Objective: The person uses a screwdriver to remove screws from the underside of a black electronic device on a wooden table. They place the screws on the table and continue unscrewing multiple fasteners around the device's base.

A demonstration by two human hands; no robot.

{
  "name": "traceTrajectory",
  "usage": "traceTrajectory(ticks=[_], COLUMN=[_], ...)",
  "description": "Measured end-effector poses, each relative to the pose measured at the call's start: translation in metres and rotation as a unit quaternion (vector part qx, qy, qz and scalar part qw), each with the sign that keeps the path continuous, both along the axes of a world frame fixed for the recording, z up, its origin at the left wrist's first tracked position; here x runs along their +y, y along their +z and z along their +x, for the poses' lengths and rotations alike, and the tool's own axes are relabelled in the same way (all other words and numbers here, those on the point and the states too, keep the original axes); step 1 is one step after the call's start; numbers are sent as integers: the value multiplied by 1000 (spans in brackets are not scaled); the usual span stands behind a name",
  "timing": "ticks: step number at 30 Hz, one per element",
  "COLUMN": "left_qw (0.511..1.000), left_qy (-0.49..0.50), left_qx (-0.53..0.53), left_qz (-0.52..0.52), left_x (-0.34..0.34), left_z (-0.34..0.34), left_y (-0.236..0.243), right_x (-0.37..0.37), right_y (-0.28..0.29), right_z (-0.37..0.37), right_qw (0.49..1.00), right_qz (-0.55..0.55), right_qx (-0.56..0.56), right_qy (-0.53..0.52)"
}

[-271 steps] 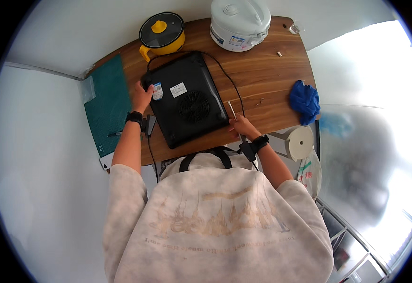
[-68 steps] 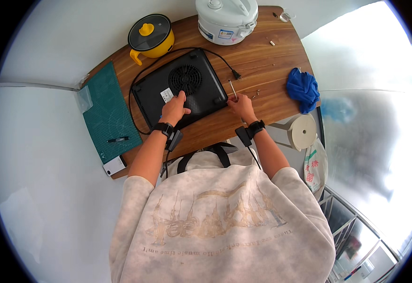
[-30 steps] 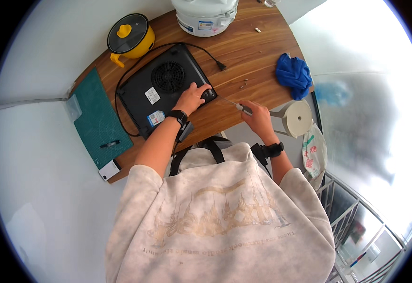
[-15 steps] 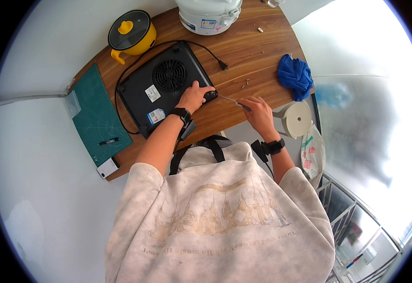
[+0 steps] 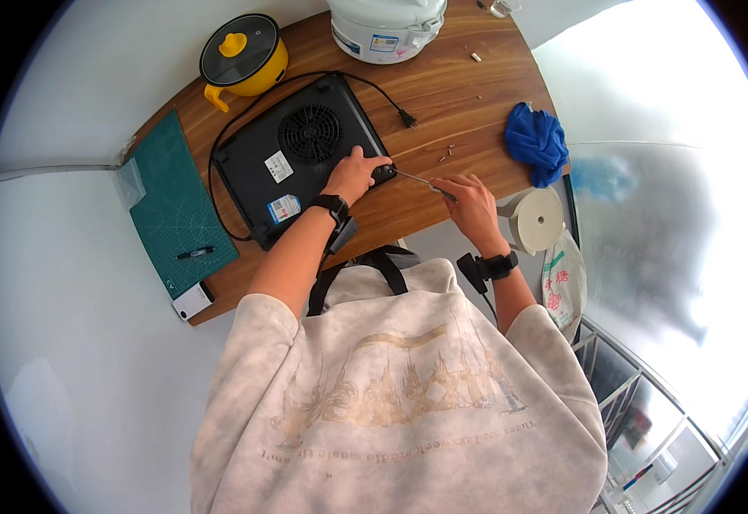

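A black induction cooker lies upside down on the table, its round fan grille and labels facing up. My left hand bears down on its near right corner, the thumb stretched to the corner and the other fingers bent on the casing. In my right hand is a screwdriver, held with the index finger along its handle. Its thin metal shaft slants left, and the tip meets the cooker's corner beside my left thumb. Whether the tip sits in a screw is too small to see. Several small screws lie right of the cooker.
The cooker's power cord loops round its left and far sides. Behind stand a yellow pot and a white appliance. A green cutting mat with a pen lies left; a blue cloth sits at the right edge, above a stool.
Both hands keep their places, with the screwdriver still at the cooker's corner. The view has shifted very slightly; nothing else has visibly moved.
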State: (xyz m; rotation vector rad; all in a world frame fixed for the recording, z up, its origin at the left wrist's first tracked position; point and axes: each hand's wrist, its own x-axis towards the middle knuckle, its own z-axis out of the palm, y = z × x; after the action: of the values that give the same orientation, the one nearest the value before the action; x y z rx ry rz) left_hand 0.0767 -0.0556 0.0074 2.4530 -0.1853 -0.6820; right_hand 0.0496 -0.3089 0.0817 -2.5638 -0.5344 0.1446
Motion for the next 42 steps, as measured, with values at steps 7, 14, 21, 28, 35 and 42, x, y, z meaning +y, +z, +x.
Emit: traceTrajectory(ticks=[7, 14, 21, 28, 35, 42], left_qw=[1000, 1000, 999, 999, 999, 997], left_qy=[-2, -8, -9, -15, -14, -15], left_qx=[-10, -30, -40, -37, -37, -77], left_qz=[-1, -2, 3, 10, 13, -6], left_x=[0, 1, 2, 1, 2, 4], left_z=[-1, -2, -3, -3, -4, -6], left_y=[-3, -11, -12, -11, -12, -20], right_x=[1, 2, 1, 2, 6, 21], right_y=[0, 4, 3, 1, 6, 25], right_z=[0, 0, 0, 2, 5, 29], right_qw=[1000, 1000, 1000, 999, 997, 969], right_qz=[0, 2, 6, -7, -45, -135], right_qx=[-5, -12, -18, -30, -40, -79], right_qy=[3, 6, 11, 27, 53, 191])
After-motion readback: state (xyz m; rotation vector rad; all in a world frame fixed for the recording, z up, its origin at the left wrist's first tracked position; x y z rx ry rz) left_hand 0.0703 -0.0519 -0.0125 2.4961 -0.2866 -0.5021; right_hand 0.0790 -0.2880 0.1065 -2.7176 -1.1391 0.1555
